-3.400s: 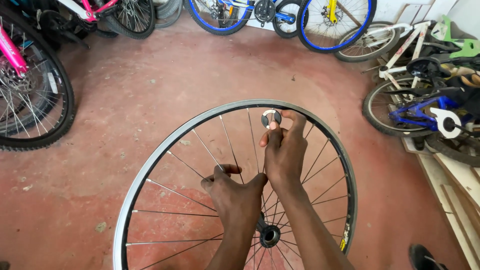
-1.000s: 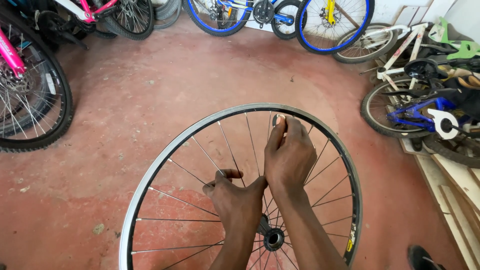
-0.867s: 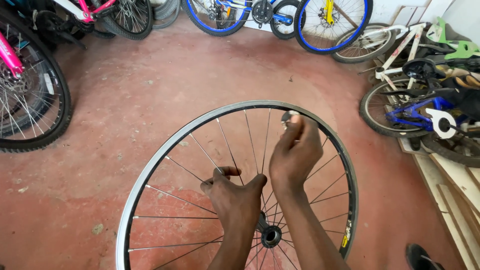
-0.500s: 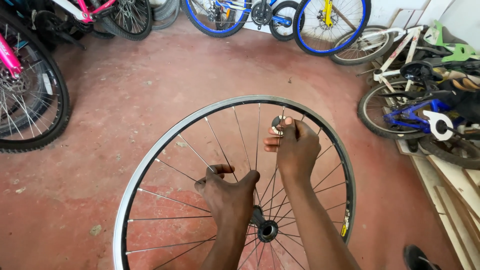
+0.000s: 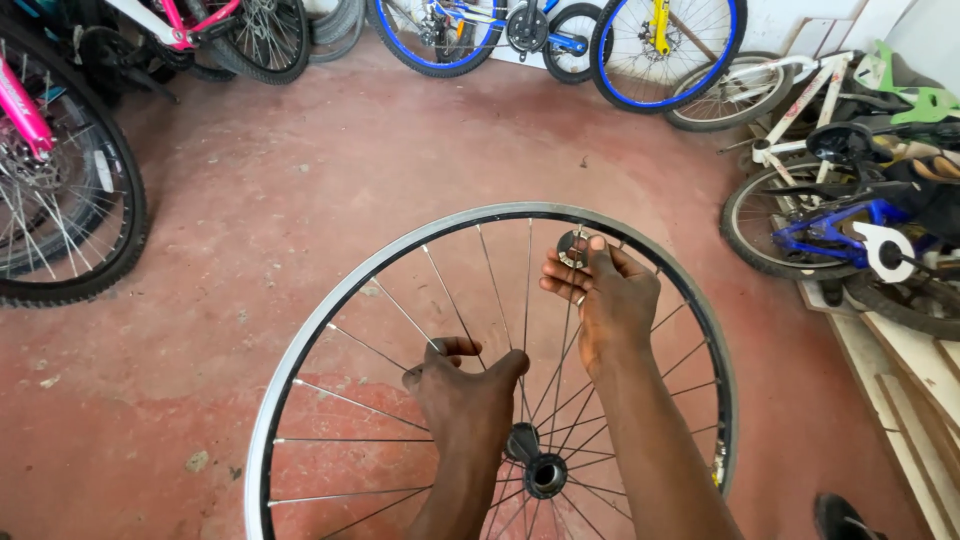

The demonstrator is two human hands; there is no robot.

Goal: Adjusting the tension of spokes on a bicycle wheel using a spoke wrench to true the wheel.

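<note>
Head view, read from left to right. At the far left, a black tyre with a pink frame (image 5: pixel 40 170) stands on the red floor (image 5: pixel 300 200). A bare wheel (image 5: pixel 300 345) with a silver rim and thin spokes sits at the centre, held above the floor, its hub (image 5: pixel 545 475) low in the frame. The left hand (image 5: pixel 470 395) reaches into the wheel from below, fingers curled closed around the spokes just above the hub. The right hand (image 5: pixel 605 300) is higher and to the right, near the top of the rim, fingers pinched shut on a small round metal tool (image 5: pixel 572 248) set against a spoke close to the rim. Along the back wall, blue bicycles (image 5: pixel 520 30) stand in a row. At the right edge, a blue bicycle (image 5: pixel 830 225) and a white one lean beside wooden planks (image 5: pixel 900 380). A dark shoe (image 5: pixel 840 515) shows at the lower right corner.
</note>
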